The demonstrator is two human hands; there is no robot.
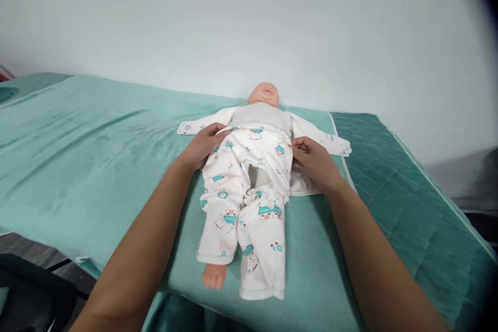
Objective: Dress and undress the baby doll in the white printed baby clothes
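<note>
Forearms [146,246], L grip [208,140] & R grip [307,155] both narrow on wht open-crotch pants [249,153] w/ teal/red prints

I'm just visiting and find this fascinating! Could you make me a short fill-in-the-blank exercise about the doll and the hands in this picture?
1. The doll lies on its ____, face up.
2. The left hand and right hand are at the ____ of the printed trousers, not at the cuffs.
3. Only ____ bare foot shows below the cuffs.
4. That foot shows at the trouser leg on the person's ____ side.

Missing words: back; waist; one; left.
</note>
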